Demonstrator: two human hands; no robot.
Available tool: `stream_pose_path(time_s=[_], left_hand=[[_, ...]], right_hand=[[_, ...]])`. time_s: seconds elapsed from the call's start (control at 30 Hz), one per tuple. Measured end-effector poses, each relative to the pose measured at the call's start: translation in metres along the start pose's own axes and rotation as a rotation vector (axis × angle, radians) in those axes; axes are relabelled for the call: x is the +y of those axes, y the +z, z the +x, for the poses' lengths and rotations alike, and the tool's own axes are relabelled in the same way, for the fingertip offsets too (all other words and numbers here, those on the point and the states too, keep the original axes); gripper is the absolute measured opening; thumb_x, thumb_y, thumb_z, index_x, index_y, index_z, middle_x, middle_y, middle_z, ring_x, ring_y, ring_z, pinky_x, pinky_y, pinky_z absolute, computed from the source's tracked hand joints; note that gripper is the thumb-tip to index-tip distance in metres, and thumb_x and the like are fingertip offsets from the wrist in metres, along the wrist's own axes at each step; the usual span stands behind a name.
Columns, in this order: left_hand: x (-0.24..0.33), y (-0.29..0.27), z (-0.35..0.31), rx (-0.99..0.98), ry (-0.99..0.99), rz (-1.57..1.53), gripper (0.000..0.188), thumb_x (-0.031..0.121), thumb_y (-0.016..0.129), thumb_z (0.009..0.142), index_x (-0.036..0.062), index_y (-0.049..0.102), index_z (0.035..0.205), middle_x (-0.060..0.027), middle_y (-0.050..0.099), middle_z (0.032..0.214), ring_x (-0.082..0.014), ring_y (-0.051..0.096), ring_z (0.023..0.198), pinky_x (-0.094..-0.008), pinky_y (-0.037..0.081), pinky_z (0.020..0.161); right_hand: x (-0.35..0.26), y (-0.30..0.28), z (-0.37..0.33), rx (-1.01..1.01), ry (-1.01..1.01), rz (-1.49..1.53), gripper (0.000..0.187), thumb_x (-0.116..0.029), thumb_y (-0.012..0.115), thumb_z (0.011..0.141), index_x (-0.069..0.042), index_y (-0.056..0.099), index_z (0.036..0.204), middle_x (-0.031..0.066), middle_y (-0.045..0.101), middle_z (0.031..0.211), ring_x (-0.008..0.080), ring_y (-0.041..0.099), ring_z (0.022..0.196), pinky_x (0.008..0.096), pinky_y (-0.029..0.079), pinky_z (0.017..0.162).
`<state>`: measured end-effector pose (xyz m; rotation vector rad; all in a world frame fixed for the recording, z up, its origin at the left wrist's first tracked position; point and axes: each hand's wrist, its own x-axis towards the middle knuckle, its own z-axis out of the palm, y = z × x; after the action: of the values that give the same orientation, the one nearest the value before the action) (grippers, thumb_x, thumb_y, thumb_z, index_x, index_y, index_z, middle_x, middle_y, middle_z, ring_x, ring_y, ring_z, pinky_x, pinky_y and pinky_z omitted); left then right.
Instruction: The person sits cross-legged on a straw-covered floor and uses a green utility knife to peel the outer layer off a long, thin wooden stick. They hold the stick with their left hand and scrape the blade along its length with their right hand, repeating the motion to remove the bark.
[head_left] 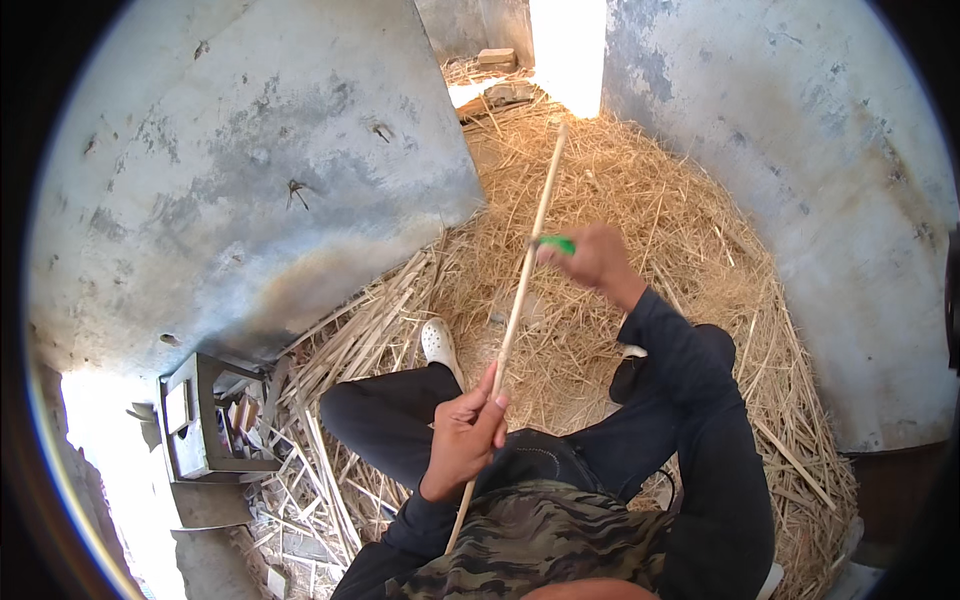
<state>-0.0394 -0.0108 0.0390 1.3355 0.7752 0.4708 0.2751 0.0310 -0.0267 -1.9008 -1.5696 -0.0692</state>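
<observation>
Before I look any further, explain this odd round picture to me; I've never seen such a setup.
There is no machine here: these are a person's own bare hands. The camera is worn on the person's head and looks down, and its wide fisheye lens gives the round shape and bends straight edges. So the picture's left is the person's left.

The left hand is closed around a long pale stick, which slants up and away from the body. The right hand grips a small green object at the stick, too blurred to name surely.

Loose straw-like strands cover much of the ground, with longer flat strips on the left. A light clog shows on the left foot.
</observation>
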Motion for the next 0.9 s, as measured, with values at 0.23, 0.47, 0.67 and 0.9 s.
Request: stream_pose_path(time_s=[0.23, 0.47, 0.67, 0.9], left_hand=[[0.019, 0.006, -0.026, -0.188, -0.193, 0.070, 0.043, 0.012, 0.056, 0.097, 0.0066, 0.048, 0.138, 0.0035, 0.052, 0.057, -0.0001, 0.041, 0.046, -0.0177, 0.032, 0.042], [-0.002, 0.001, -0.010, 0.000, -0.135, 0.118, 0.043, 0.016, 0.058, 0.095, -0.0001, 0.050, 0.134, 0.0047, 0.047, 0.056, -0.0014, 0.042, 0.049, -0.0183, 0.033, 0.047], [-0.007, 0.014, 0.056, -0.032, -0.050, -0.357, 0.043, 0.014, 0.055, 0.097, -0.0014, 0.047, 0.136, 0.0050, 0.042, 0.058, -0.0025, 0.038, 0.049, -0.0193, 0.031, 0.045], [0.006, 0.027, 0.061, 0.008, 0.023, -0.341, 0.044, 0.013, 0.057, 0.096, -0.0003, 0.047, 0.136, 0.0072, 0.040, 0.060, -0.0013, 0.036, 0.050, -0.0186, 0.030, 0.046]], right_hand=[[0.123, -0.057, 0.043, 0.160, 0.517, -0.127, 0.074, -0.075, 0.033, 0.088, -0.011, 0.050, 0.055, -0.0021, 0.040, 0.051, 0.0124, 0.038, 0.046, 0.0332, 0.029, 0.043], [0.170, -0.073, 0.018, 0.045, 0.620, -0.030, 0.075, -0.077, 0.033, 0.087, -0.012, 0.040, 0.049, -0.0024, 0.033, 0.049, 0.0124, 0.031, 0.043, 0.0336, 0.020, 0.042], [0.017, -0.043, 0.001, -0.130, 0.015, 0.048, 0.070, -0.075, 0.044, 0.084, -0.014, 0.054, 0.051, -0.0009, 0.041, 0.043, 0.0150, 0.040, 0.038, 0.0330, 0.029, 0.038], [-0.003, -0.021, 0.004, 0.025, -0.193, 0.016, 0.072, -0.079, 0.053, 0.074, -0.011, 0.059, 0.054, 0.0043, 0.047, 0.043, 0.0213, 0.049, 0.037, 0.0360, 0.036, 0.039]])
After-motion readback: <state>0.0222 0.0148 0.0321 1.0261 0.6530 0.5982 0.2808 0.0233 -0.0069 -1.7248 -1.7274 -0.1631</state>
